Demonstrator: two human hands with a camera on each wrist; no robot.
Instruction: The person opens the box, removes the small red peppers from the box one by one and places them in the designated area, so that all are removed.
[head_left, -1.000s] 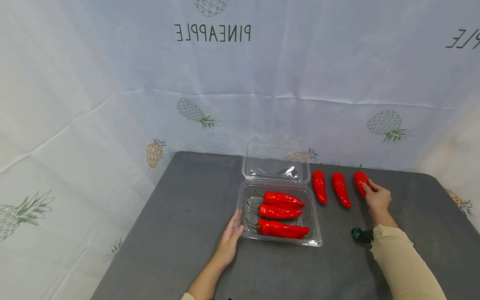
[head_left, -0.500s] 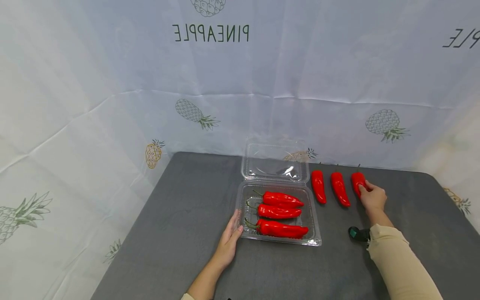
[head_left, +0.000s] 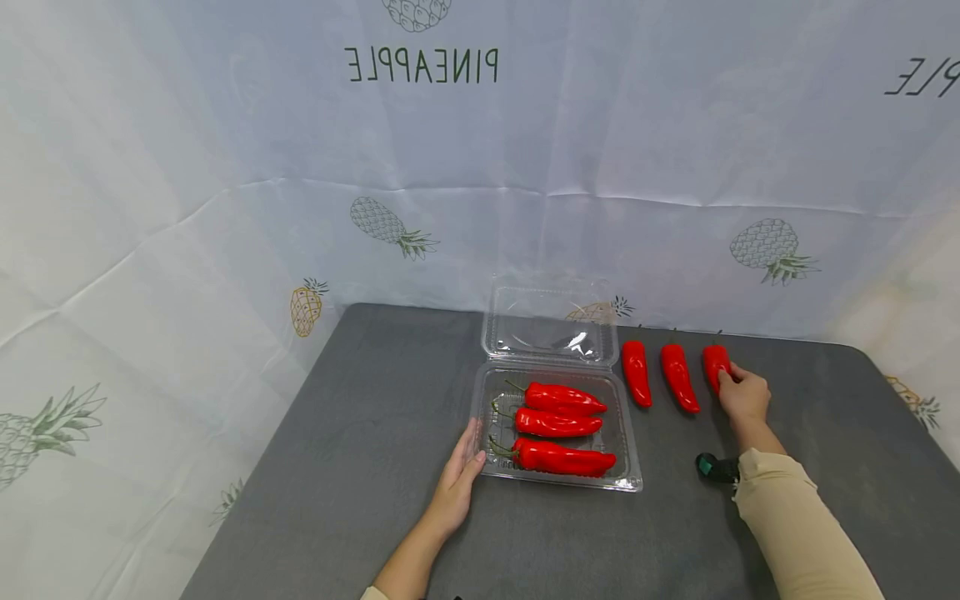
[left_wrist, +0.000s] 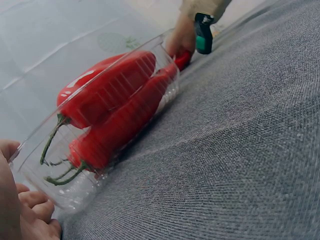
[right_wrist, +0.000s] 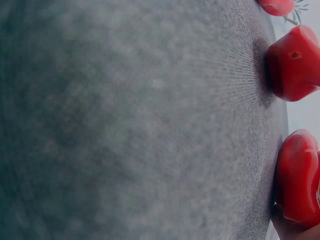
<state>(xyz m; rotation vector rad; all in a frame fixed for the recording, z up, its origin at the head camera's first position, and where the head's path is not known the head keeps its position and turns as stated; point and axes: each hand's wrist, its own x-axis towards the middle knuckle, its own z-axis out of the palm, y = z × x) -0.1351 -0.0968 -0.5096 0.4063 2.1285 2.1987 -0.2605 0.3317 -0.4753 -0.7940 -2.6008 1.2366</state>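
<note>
Left hand (head_left: 452, 487): holds the clear container (head_left: 628, 433) at its left side, near the front corner, forearm reaching in from below; how the fingers sit behind the plastic is hard to make out.
Clear container: should be light, thin and flexible, likely to slide if unsteadied; its raised lid (head_left: 540, 327) stands behind.
Three peppers inside (head_left: 567, 459): lie crosswise, stems to the left.
Two loose peppers (head_left: 637, 373) (head_left: 679, 379): rest on the table (head_left: 360, 433) right of the container, stems pointing away.
Rightmost pepper (head_left: 716, 364): at the end of that row, in the right hand's grasp; probably light, firm and slick (the skin is very glossy), best gripped round the body, sparing the thin stem.
Right hand (head_left: 745, 398): grips that pepper from its lower right side, arm stretched forward, wrist low over the table.
</note>
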